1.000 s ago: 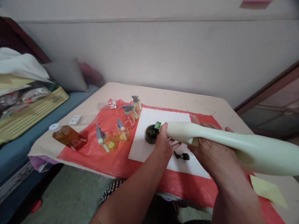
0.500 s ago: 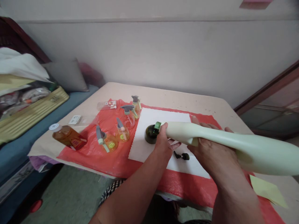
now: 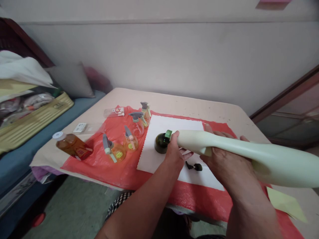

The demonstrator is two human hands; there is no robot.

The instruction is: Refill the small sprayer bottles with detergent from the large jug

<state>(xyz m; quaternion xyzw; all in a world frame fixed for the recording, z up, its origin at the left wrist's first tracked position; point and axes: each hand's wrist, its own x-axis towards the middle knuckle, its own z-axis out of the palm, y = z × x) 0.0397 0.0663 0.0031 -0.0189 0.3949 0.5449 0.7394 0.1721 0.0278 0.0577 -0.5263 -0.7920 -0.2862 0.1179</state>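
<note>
Holding the pale green container (image 3: 254,151) nearly level above the white scallop-edged sheet (image 3: 180,122), with right hand (image 3: 221,157) clamped round its narrow part, likely to bear the weight; steadying its tip with left hand (image 3: 173,153), by the thumb, perhaps against wobble, beside the dark green bottle (image 3: 160,144) on the sheet; cannot tell the half-hidden left fingers' grip; with dark pump head (image 3: 198,167) on the sheet's near part, probably for easy reach

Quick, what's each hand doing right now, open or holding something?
Left hand: against the pale green container; whether it's closed, I can't tell.
Right hand: closed, holding that same container.
</note>
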